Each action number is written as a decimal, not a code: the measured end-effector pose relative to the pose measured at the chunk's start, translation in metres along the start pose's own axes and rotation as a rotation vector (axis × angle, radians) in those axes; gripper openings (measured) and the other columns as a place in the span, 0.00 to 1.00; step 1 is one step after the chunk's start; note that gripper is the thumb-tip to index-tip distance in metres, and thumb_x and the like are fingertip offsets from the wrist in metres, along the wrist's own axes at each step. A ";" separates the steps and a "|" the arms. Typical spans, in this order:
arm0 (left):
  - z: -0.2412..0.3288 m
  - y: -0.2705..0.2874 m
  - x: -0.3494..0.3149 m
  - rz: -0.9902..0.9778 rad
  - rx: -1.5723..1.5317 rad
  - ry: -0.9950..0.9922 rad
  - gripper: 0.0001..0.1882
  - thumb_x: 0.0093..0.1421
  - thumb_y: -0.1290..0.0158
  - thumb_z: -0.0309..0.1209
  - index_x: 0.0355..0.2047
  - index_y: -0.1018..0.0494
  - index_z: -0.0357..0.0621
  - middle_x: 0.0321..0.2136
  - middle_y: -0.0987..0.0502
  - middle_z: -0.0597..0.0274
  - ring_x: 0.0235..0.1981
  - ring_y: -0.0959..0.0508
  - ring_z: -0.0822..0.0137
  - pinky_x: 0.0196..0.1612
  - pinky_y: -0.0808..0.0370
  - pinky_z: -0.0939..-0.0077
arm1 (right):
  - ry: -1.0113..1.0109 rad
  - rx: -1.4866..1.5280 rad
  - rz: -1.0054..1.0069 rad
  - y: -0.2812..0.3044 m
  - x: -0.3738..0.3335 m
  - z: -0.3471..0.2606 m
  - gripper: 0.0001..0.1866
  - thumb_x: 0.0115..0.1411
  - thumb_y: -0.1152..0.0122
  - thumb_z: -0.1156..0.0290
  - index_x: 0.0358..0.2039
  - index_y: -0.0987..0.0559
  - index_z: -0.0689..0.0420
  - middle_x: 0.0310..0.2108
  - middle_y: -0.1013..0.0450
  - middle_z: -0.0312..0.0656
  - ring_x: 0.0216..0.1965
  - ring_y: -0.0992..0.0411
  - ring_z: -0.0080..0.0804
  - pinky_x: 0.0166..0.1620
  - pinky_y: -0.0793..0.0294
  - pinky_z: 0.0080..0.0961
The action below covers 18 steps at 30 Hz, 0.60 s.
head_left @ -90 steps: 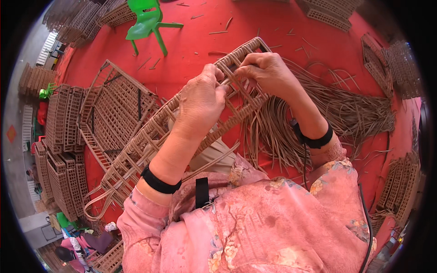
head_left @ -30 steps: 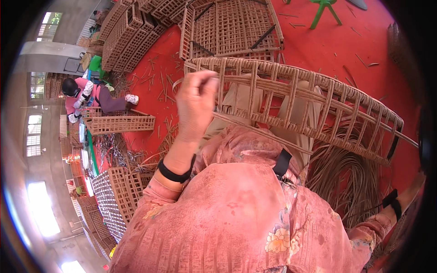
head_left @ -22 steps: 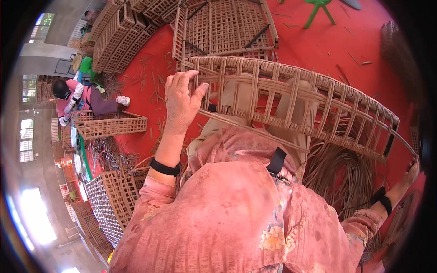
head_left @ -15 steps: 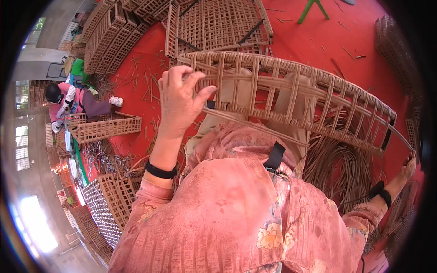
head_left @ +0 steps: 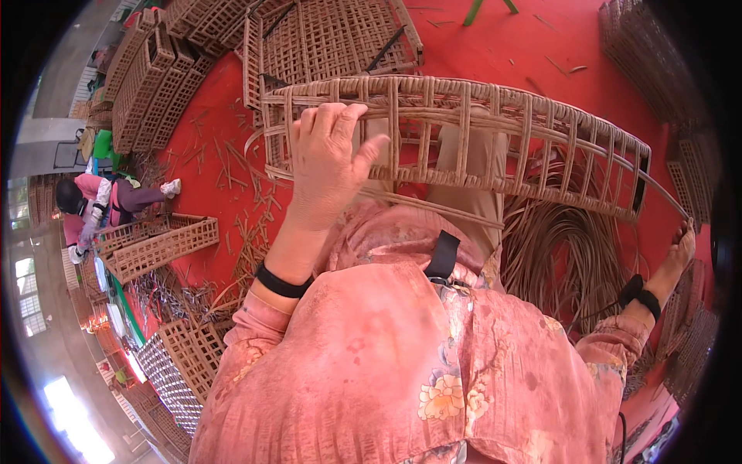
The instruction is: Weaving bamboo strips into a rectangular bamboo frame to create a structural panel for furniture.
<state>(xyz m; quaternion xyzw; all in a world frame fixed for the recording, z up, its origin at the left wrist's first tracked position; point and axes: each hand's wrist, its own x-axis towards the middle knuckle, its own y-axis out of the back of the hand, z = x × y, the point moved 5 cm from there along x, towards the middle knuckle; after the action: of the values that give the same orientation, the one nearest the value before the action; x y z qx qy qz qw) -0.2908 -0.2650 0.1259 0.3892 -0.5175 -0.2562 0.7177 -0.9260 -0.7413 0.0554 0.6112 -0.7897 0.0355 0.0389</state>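
Note:
A long brown woven frame [head_left: 495,94] with a wrapped rim and open ribs lies across my lap. My left hand [head_left: 328,166] is at its left part, with the fingers bent over the strands and the thumb held apart. Whether the fingertips touch the weave is hard to tell. Far to the right, my right hand [head_left: 682,247] is closed around a long brown weaving strand [head_left: 666,199]. That strand runs from the right end of the frame to my fingers. Several loose strands cross the ribs lengthwise.
A large coil of brown strands [head_left: 556,263] lies on the red floor right of my knees. Ahead stands a woven basket [head_left: 332,46]; stacked baskets [head_left: 147,93] are at the far left. A co-worker [head_left: 100,201] sits left beside another basket [head_left: 166,247]. Cut scraps litter the floor.
My left hand has moved right along the frame, its fingers now over the strands further in. My right hand keeps the strand stretched out. The whole view has shifted slightly.

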 end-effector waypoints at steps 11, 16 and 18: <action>0.007 -0.005 0.004 -0.310 -0.130 -0.005 0.23 0.56 0.37 0.50 0.41 0.23 0.46 0.37 0.26 0.65 0.41 0.27 0.61 0.49 0.36 0.63 | -0.110 0.021 0.101 0.028 0.037 0.047 0.08 0.63 0.31 0.63 0.35 0.18 0.54 0.25 0.25 0.30 0.19 0.33 0.14 0.21 0.34 0.10; 0.013 -0.015 0.017 -0.119 0.025 -0.108 0.35 0.61 0.46 0.60 0.52 0.25 0.40 0.44 0.28 0.62 0.50 0.29 0.60 0.56 0.40 0.60 | -0.120 0.023 0.159 0.025 0.015 0.039 0.09 0.64 0.32 0.64 0.39 0.18 0.55 0.25 0.25 0.31 0.19 0.33 0.16 0.19 0.35 0.11; 0.018 -0.016 0.018 -0.034 0.088 -0.071 0.31 0.62 0.44 0.56 0.52 0.25 0.41 0.44 0.28 0.60 0.50 0.29 0.57 0.56 0.38 0.58 | -0.093 0.028 0.152 0.019 0.003 0.034 0.09 0.64 0.32 0.64 0.38 0.18 0.55 0.25 0.25 0.31 0.19 0.33 0.16 0.19 0.35 0.11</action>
<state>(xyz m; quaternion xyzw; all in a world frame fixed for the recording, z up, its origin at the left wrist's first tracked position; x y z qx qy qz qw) -0.3011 -0.2930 0.1252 0.4196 -0.5465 -0.2591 0.6768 -0.9462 -0.7431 0.0220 0.5508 -0.8343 0.0208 -0.0093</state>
